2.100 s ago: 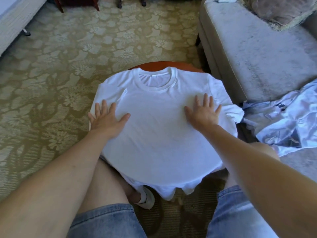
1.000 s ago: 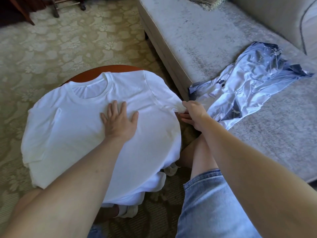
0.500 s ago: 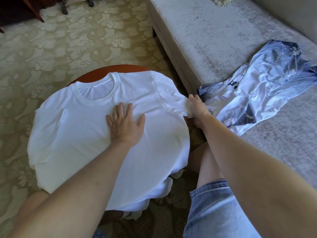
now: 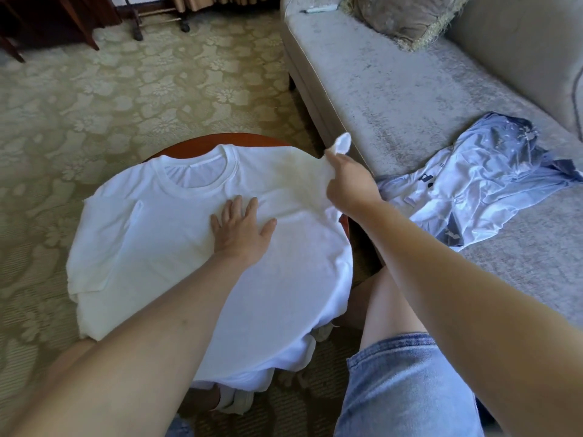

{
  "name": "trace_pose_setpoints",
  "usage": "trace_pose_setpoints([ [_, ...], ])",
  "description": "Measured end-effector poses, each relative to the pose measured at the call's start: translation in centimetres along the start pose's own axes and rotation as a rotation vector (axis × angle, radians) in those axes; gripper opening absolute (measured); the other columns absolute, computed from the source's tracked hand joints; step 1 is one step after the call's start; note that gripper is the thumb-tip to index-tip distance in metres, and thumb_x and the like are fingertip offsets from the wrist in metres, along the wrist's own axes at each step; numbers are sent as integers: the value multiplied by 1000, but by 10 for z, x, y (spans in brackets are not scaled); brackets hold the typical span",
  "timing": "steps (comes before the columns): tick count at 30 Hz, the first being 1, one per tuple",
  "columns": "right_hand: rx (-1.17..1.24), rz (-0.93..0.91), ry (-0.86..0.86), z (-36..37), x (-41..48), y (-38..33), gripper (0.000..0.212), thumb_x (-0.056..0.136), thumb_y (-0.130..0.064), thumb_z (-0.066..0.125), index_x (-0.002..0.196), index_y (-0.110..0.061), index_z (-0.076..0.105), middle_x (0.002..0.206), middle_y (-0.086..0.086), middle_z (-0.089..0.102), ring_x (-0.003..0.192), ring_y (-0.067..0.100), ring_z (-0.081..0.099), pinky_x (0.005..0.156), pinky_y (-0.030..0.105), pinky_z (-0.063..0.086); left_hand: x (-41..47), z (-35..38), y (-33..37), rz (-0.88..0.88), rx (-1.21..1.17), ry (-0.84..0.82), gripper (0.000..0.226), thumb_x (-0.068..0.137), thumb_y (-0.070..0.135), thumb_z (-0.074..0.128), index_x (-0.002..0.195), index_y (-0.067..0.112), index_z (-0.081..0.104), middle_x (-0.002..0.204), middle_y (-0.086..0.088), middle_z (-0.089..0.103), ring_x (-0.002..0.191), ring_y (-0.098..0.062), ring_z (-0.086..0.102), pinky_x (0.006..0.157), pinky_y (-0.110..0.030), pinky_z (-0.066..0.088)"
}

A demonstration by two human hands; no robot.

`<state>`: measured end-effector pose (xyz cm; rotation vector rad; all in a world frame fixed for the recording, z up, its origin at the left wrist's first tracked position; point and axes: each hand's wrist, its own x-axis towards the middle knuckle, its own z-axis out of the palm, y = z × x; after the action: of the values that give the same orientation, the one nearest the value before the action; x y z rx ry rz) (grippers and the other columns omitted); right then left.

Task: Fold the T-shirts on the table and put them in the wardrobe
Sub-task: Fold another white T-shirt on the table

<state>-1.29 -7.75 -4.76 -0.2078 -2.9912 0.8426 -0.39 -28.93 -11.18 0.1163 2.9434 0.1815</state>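
Pinching the sleeve (image 4: 342, 143) of the T-shirt (image 4: 284, 279), the right hand (image 4: 348, 184) has its grip clamped on the cloth and holds that corner raised above the bench (image 4: 195, 145). A small tip of white fabric pokes out above the knuckles. How the fingertips meet is hidden behind the back of the hand.

The left hand (image 4: 241, 234) lies flat on the chest of the T-shirt, fingers straight and spread, its grip apart, pressing the cloth down.

The T-shirt is spread over the round bench, collar away from the person and hem hanging over the near edge. It covers nearly all of the bench, so only a curved strip of reddish polished wood shows past the collar. More white cloth hangs below the hem, too bunched to make out.

The T-shirt is a plain, soft white knit with a ribbed round neck. To the right, a grey velvety sofa (image 4: 394, 89) holds a crumpled, glossy pale-blue garment (image 4: 473, 184) and a fringed cushion (image 4: 407, 17) cut off by the top edge. The carpet (image 4: 126, 89) has a flower pattern. Denim shorts (image 4: 403, 383) show at the bottom.
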Motion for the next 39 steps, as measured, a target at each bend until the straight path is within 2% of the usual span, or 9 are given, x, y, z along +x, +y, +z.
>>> trace_pose_setpoints([
  [6,-578,-314,-283,56,-30,-74,67,93,-17,49,153,-23,19,160,11,14,114,35,56,84,38,47,-25,-30,-56,-22,-23,121,63,99,57,26,154,27,17,163,-4,1,149,-24,-2,118,-54,-1],
  [9,-493,-396,-167,81,-48,-82,48,96,-35,46,142,-21,41,140,8,47,118,32,55,88,36,45,-37,-32,-99,-145,-1,119,65,98,57,28,154,27,14,163,-5,-3,149,-26,-5,118,-54,-1],
  [11,-444,-303,-67,89,-51,-71,50,97,-42,42,141,-19,43,146,10,42,131,33,41,100,41,38,-44,-27,-125,-252,20,64,69,97,59,27,155,27,8,163,-5,-8,149,-27,-8,119,-54,-2],
  [15,-425,-8,-255,101,-53,-32,73,97,-62,22,156,-22,4,164,7,-5,150,32,-6,118,55,3,-54,-10,-149,-407,-44,-60,81,92,70,16,156,25,-5,162,-6,-18,148,-29,-17,118,-56,-6],
  [26,-418,-3,-257,100,-3,-12,75,93,-70,14,155,-31,1,164,0,-9,150,24,-12,117,56,-5,-12,-16,-143,-408,-79,-91,81,91,72,15,156,27,-3,162,-5,-17,148,-29,-17,116,-56,-7],
  [28,-361,11,-264,91,-3,-12,74,94,-69,20,155,-31,5,164,-1,-6,150,22,-10,117,55,-6,-17,-25,-150,-399,-142,-52,76,94,67,20,156,26,4,164,-3,-5,150,-26,-7,118,-53,-2],
  [31,-156,118,-30,78,-22,-4,74,95,-63,36,154,-25,14,162,4,7,149,26,7,118,54,5,-47,-29,-171,-397,-206,216,65,96,53,37,152,22,23,157,-6,20,145,-29,12,118,-49,10],
  [34,227,293,79,68,-55,8,81,93,-58,48,155,-19,13,160,12,15,145,36,21,115,51,21,-89,-18,-199,-549,-435,379,77,87,48,59,151,24,23,158,-8,13,145,-31,11,118,-46,15],
  [39,536,557,26,64,-98,37,91,88,-66,45,154,-12,16,155,19,29,139,39,33,111,47,28,-135,-6,-228,-745,-955,205,110,80,43,75,156,20,0,162,-8,14,146,-29,23,114,-43,28],
])
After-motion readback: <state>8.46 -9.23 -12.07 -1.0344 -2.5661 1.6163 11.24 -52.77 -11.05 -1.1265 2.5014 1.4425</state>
